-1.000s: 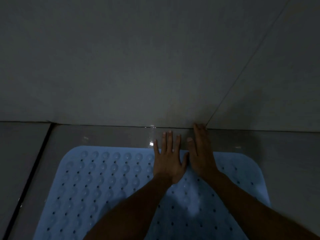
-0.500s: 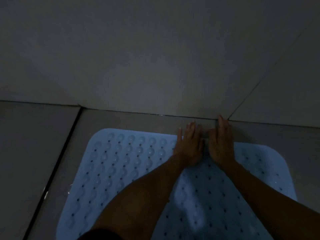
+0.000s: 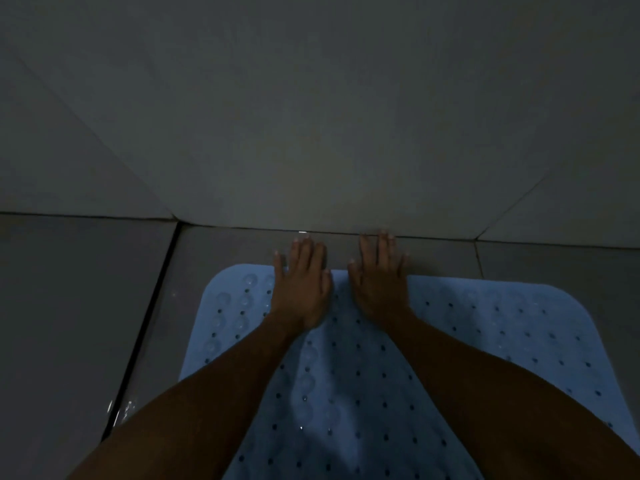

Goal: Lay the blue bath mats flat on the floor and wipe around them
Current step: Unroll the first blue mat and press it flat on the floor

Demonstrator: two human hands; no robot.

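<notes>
- A dark, narrow groove (image 3: 147, 327) runs between two glossy grey floor tiles (image 3: 69, 306) on the left, with small wet-looking glints near its lower end.
- One light-blue rubbery bath mat with rounded corners (image 3: 485, 341) lies flat on the floor, its far edge near the foot of the wall; rows of small round holes cover it, and clear round suction-cup bumps show along its left part.
- The left hand (image 3: 301, 285) lies palm-down with straight, slightly spread fingers, its palm on the mat's far edge and its fingers reaching onto the bare tile beyond.
- The right hand (image 3: 379, 278) lies just beside it, also flat with straight fingers, palm on the mat edge and fingertips touching the seam where floor meets wall.
- Two bare forearms cross the mat from the lower frame and hide much of its middle.
- The matte grey tiled wall (image 3: 311, 116) fills the upper half, with faint diagonal joints.
- Count: one mat, two hands; the light is dim.
</notes>
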